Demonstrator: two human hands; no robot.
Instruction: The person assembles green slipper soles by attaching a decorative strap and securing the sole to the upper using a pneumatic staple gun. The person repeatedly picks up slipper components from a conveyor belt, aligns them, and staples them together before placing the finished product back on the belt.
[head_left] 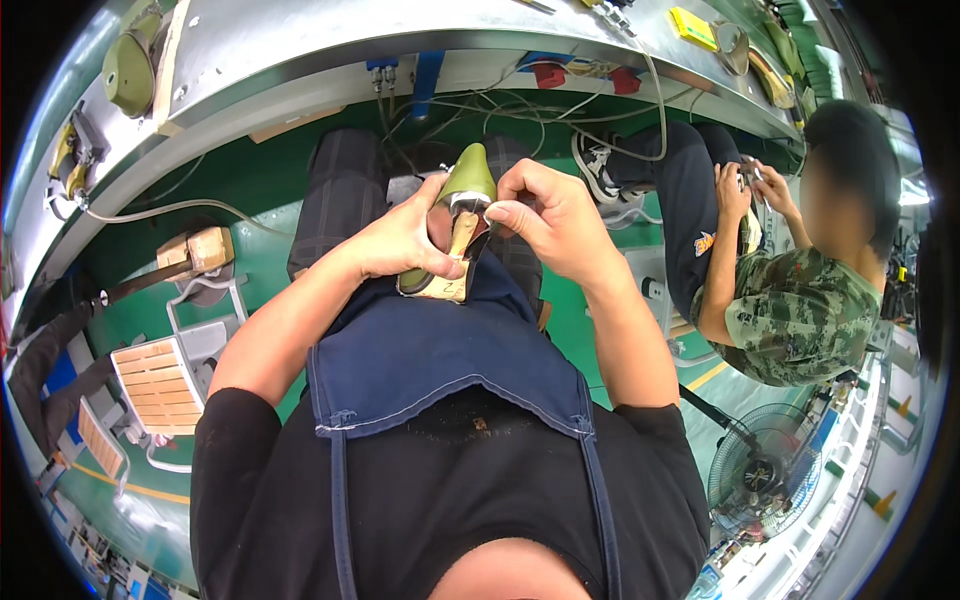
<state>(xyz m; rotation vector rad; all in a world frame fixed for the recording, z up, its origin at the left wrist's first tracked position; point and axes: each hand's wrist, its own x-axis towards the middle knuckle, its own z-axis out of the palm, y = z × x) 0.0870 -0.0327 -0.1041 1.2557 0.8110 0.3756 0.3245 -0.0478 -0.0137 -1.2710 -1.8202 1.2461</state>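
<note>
My left hand (415, 235) is wrapped round a shoe (468, 180) with a pointed green toe, held above my lap with the toe pointing away from me. In its opening a pale tan piece (461, 240) shows, with a lighter part at the near end. At the right edge of the opening my right hand (550, 215) is closed, thumb and forefinger pinched together. What lies between those fingertips is too small to make out. A dark flap hangs just below them. My left palm and fingers hide the shoe's left side.
A metal-edged workbench (330, 55) curves across the far side, with a green shoe form (130, 72) at its left and a yellow box (694, 29) at its right. Cables hang beneath. At right a co-worker (810, 300) sits working; a fan (762, 470) stands behind.
</note>
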